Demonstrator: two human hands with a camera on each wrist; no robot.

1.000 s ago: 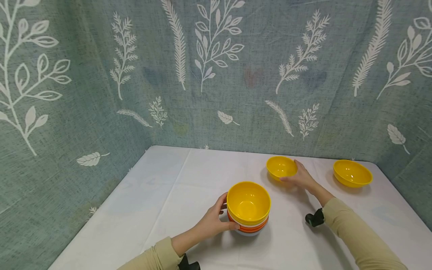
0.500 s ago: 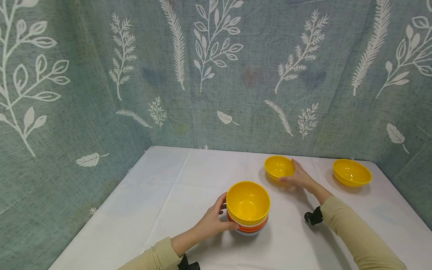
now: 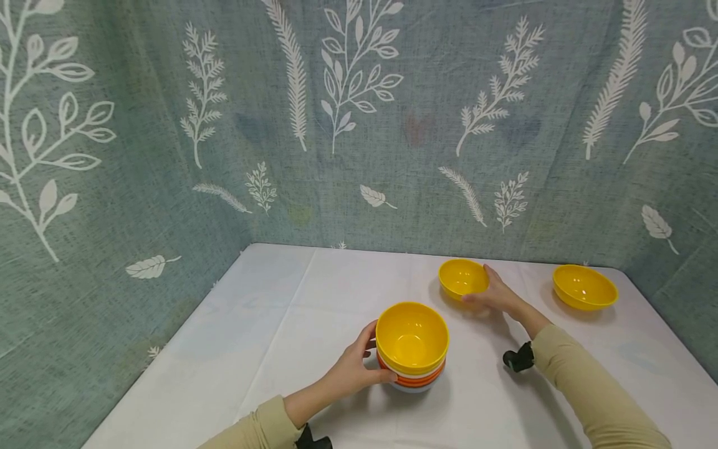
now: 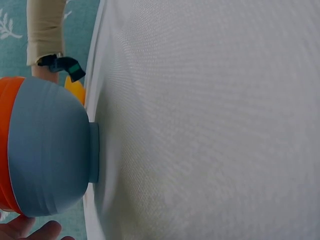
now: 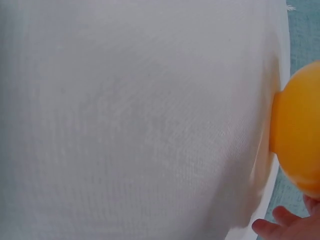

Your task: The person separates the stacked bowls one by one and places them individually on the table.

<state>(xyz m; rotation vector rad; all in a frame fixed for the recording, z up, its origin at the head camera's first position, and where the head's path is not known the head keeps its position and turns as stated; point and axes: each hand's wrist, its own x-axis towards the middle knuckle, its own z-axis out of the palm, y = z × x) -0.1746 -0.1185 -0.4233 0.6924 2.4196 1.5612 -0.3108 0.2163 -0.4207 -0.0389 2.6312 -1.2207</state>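
Note:
In the head view a stack of nested bowls stands on the white cloth, yellow on top, with white and orange rims beneath. Its lowest, grey-blue bowl rests on its foot in the left wrist view. My left hand holds the stack from the left, thumb in front and fingers around the far side. Farther back, a small yellow bowl sits upright, and my right hand grips its right side between thumb and fingers. The right wrist view shows that bowl's underside with its foot at the cloth.
Another yellow bowl stands at the back right of the table. A green-grey curtain with white leaf prints rises along the table's back and sides. A black wrist camera hangs below the right sleeve.
The small yellow bowl and my right hand have shifted very slightly left. My left hand and the stack have stayed in place.

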